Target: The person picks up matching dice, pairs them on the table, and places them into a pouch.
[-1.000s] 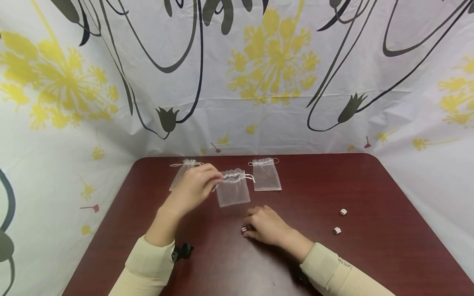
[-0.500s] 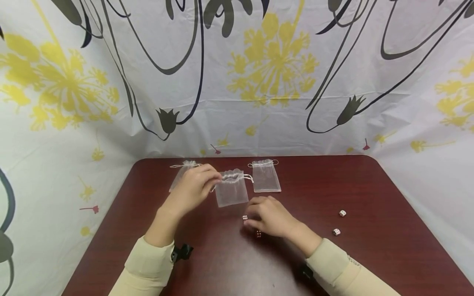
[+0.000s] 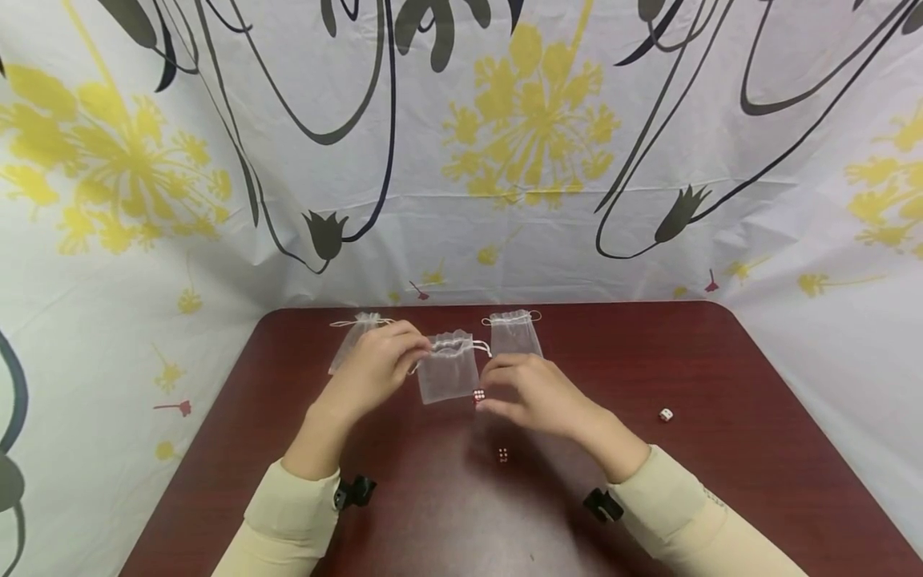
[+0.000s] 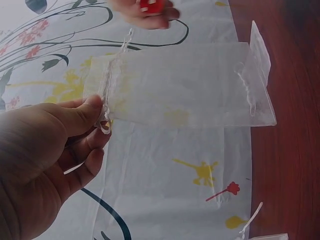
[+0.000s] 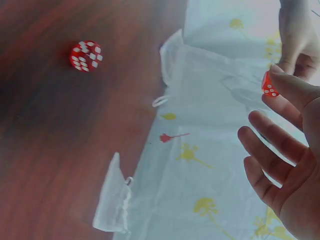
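Observation:
Pinched by its top edge in my left hand [image 3: 375,361] is a sheer white drawstring pouch [image 3: 449,375], hanging above the table. Its cord lies near the thumb and fingers [image 4: 92,112] in the left wrist view. My right hand [image 3: 541,393] pinches a red die [image 5: 270,85] with white dots between thumb and index finger; the other fingers are spread. This die is just beside the pouch's lower right corner in the head view. A second red die [image 3: 502,454] rests on the table below the right hand.
Two more sheer pouches lie at the table's back: a left pouch [image 3: 353,340] partly behind the left hand, and a right pouch [image 3: 515,332] partly behind the right. A white die [image 3: 666,414] sits at right on the dark red table [image 3: 721,481]. Patterned cloth [image 3: 447,160] hangs behind.
My right hand has lifted the red die off the table and up toward the pouch. The second red die has come into sight; a white die is now covered by the right arm.

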A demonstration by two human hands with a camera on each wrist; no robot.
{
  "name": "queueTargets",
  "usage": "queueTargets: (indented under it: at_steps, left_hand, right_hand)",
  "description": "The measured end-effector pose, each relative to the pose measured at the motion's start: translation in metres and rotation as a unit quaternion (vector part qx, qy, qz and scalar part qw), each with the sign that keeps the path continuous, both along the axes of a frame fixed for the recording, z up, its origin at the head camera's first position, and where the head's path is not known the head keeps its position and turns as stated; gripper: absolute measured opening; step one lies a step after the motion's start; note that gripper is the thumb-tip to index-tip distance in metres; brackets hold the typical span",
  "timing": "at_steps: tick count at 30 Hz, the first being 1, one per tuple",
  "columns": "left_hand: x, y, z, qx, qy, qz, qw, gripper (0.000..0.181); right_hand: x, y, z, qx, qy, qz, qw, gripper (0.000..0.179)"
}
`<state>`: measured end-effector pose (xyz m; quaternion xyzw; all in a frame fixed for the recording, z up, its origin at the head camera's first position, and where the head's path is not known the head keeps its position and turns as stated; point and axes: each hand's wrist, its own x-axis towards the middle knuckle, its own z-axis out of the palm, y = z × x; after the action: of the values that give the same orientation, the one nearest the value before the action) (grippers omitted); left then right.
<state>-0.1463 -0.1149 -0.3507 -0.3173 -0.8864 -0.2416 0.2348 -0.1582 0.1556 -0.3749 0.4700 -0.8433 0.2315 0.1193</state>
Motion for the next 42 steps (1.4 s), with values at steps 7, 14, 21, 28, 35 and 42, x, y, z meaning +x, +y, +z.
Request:
queueTargets:
  at_steps: [7, 14, 21, 28, 35, 42]
  left_hand:
    - [0.000, 0.001, 0.000, -0.007, 0.000, -0.004, 1.0000, 0.003]
    - [0.001, 0.005, -0.001, -0.005, -0.003, -0.009, 0.9999, 0.004]
    - [0.002, 0.012, -0.003, -0.001, -0.001, -0.032, 0.9995, 0.005]
    - [0.004, 0.015, -0.002, -0.003, 0.008, -0.042, 0.9991, 0.005]
    - [0.004, 0.014, -0.001, 0.002, 0.019, -0.044, 0.9989, 0.004]
    - [0.004, 0.012, 0.000, -0.005, 0.043, -0.029, 0.9986, 0.004]
  right_hand:
    - [-0.005, 0.000, 0.020, -0.037, 0.017, 0.002, 0.9992, 0.013]
    - [-0.010, -0.005, 0.037, -0.078, 0.041, 0.001, 0.9961, 0.017]
    - [-0.017, -0.018, 0.043, -0.106, 0.055, -0.029, 0.9924, 0.020]
    - [-0.019, -0.024, 0.044, -0.087, 0.050, -0.040, 0.9941, 0.019]
    - [-0.019, -0.027, 0.043, -0.072, 0.040, -0.035, 0.9960, 0.019]
    - [-0.019, -0.025, 0.040, -0.074, 0.026, -0.037, 0.9962, 0.027]
